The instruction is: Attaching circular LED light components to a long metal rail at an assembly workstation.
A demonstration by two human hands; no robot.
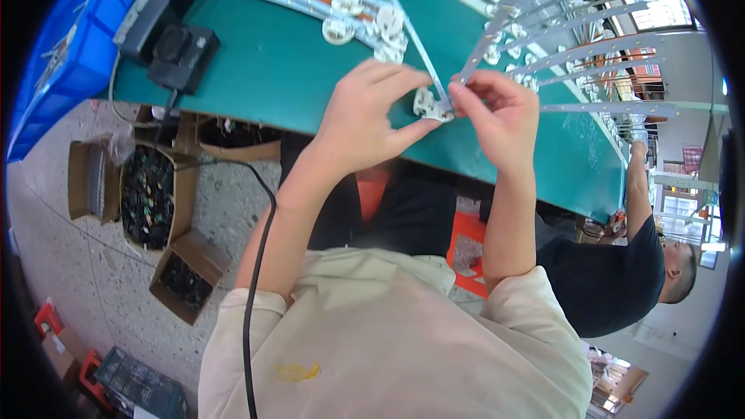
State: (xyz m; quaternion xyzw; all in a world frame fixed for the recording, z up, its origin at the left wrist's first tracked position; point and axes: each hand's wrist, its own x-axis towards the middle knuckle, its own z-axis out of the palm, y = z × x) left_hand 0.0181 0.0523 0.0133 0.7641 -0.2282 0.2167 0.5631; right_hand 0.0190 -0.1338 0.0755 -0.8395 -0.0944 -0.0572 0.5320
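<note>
My left hand (pixel 365 112) is closed on a small white plastic holder (pixel 425 102), thumb along its lower edge and fingers over its top. A narrow LED strip (pixel 415 35) runs up and left from this holder across the table. Close beside it, my right hand (pixel 503 116) pinches with thumb and forefinger at the lower end of a second LED strip (pixel 483 45), which slants up and right. The exact contact between fingertips, strip ends and holder is partly hidden.
More LED strips with round white holders (pixel 339 29) lie on the green table (pixel 256 62); many others fan out at right. A black adapter-like device (pixel 182 58) and blue bin (pixel 85 39) are at left. Cardboard boxes (pixel 186 275) stand below. A co-worker (pixel 613 279) sits at right.
</note>
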